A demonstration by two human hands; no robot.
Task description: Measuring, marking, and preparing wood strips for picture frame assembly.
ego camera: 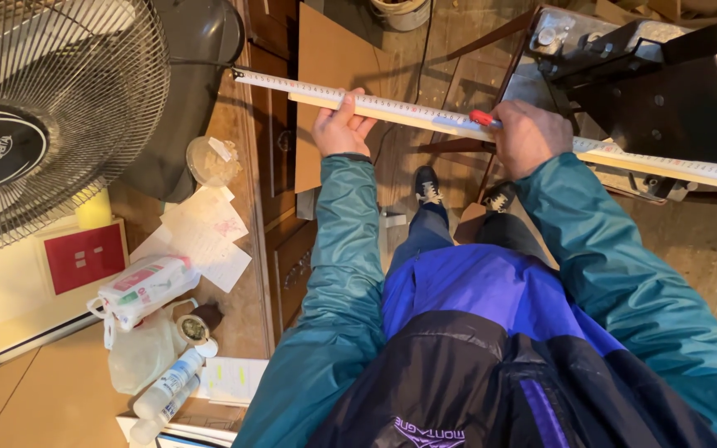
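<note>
Wood strip (pixel 408 116), long, pale, held level at approx. chest height in front of person, running L to R and slightly downward across view. Tape measure blade (pixel 309 87) lies flat along strip's top, its end hook past strip's L end, blade carrying on R over a dark metal machine (pixel 665 75).

L hand (pixel 342 124) grips strip from below, fingers wrapped over front edge, thumb pressing tape onto wood. R hand (pixel 529 137) closed in a fist round a red marker (pixel 483 119), tip touching strip at tape's edge. Both sleeves teal.

Below strip: wood plank floor, person's dark shoes (pixel 427 187).

L of person: workbench (pixel 242 274) w/ loose paper sheets (pixel 205 236), plastic bag (pixel 143 286), roll of tape (pixel 194 329), white bottles (pixel 168 390), small clear tub (pixel 212 160). Wire-guard fan (pixel 51 108) at far L, above bench. Cardboard sheet (pixel 334 75) leans upright beyond L hand.
</note>
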